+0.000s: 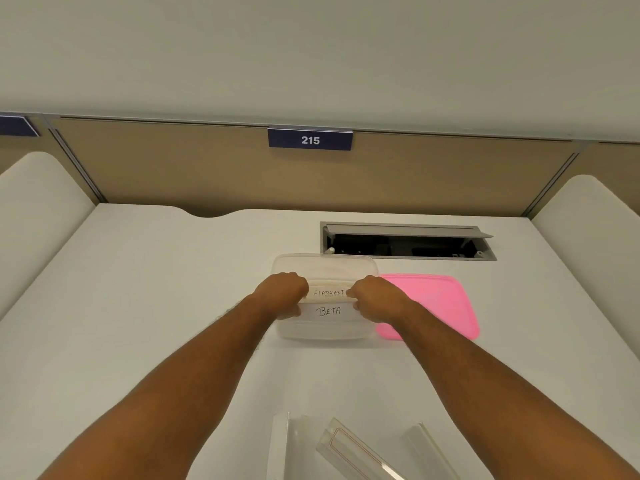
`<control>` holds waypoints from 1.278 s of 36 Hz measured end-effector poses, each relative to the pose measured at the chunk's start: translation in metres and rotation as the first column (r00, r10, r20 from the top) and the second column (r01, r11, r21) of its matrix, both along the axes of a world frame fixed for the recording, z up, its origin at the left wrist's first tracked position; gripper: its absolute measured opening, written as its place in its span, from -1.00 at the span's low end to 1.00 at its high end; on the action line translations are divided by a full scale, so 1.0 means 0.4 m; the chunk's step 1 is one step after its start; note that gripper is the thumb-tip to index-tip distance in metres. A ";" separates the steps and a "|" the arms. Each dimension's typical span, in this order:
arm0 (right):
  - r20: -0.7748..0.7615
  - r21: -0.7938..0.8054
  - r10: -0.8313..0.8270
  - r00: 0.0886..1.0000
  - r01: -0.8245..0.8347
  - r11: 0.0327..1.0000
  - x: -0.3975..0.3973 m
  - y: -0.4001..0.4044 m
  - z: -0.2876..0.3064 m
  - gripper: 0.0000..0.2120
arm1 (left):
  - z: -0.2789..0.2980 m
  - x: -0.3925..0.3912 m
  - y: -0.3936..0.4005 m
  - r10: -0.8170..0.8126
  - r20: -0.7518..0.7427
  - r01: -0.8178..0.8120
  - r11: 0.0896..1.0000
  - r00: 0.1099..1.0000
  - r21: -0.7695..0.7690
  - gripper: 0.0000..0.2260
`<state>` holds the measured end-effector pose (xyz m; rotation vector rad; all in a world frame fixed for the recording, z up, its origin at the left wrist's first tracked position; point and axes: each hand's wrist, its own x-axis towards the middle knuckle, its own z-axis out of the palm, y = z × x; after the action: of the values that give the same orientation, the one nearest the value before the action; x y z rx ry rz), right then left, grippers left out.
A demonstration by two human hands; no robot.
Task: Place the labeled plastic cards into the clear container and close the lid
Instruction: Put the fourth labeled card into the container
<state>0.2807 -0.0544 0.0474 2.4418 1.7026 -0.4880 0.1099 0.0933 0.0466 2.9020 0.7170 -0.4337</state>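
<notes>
A clear plastic container (323,263) stands open on the white desk. Inside it, two labeled cards stand on edge: one reads ELEPHANT (329,293), and in front of it one reads BETA (329,311). My left hand (282,294) grips the left ends of the cards. My right hand (377,299) grips their right ends. Both hands are over the container. The pink lid (436,306) lies flat on the desk, just right of the container, partly hidden by my right forearm.
Three clear plastic card holders (349,448) lie near the desk's front edge. An open cable tray (408,242) is set into the desk behind the container. A tan partition with a plate reading 215 (310,140) closes the back.
</notes>
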 end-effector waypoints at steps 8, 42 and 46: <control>-0.006 -0.029 -0.011 1.000 0.011 1.000 -0.004 0.009 -0.017 -0.69 | -0.015 0.010 0.003 0.016 -0.006 -0.016 0.998 1.000 -0.063 -0.59; -0.035 -0.009 -0.028 0.999 0.028 1.000 -0.012 0.021 -0.030 -0.75 | -0.059 -0.001 0.020 0.046 0.083 -0.039 0.996 0.996 -0.079 -0.69; -0.018 0.035 -0.017 1.000 0.018 0.999 -0.022 0.014 -0.019 -0.78 | -0.053 -0.016 0.001 0.059 0.172 -0.048 0.997 0.983 -0.067 -0.72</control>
<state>0.2718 -0.0488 0.0399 2.4856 1.7126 -0.4867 0.1036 0.0936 0.0252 2.8101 0.7384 -0.1892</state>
